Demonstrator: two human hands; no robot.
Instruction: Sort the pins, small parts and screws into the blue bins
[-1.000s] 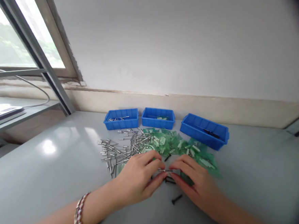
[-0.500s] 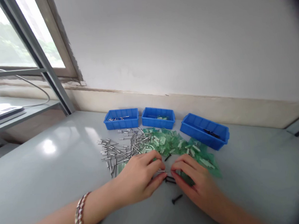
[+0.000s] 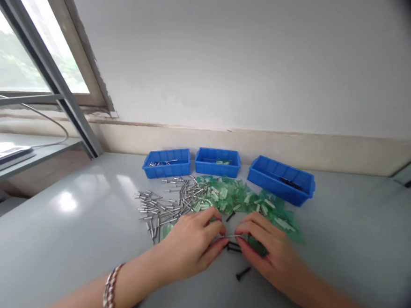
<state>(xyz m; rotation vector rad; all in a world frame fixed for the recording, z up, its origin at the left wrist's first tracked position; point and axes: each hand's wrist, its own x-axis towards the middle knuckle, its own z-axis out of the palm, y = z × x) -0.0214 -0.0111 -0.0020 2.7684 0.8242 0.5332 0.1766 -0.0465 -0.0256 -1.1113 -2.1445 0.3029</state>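
Note:
My left hand (image 3: pixel 192 246) and my right hand (image 3: pixel 268 250) meet over the grey table (image 3: pixel 73 229), fingertips pinched together on a thin silver rivet (image 3: pixel 230 236) held between them. Beyond the hands lies a pile of silver rivets (image 3: pixel 163 206) on the left and a heap of green plastic packets (image 3: pixel 237 198) on the right. Two black screws lie close by: one (image 3: pixel 242 274) in front of my right hand, another (image 3: pixel 233 248) just under the fingertips. My left wrist wears a beaded bracelet (image 3: pixel 112 299).
Three blue bins stand at the back: the left bin (image 3: pixel 167 163) holds rivets, the middle bin (image 3: pixel 217 162) a few green packets, the right bin (image 3: pixel 281 180) dark screws. A wall rises behind them. A window and a shelf (image 3: pixel 19 155) are at the left.
Almost nothing: my right fingers have drawn in slightly toward the left hand, and the rivet stays pinched between both hands.

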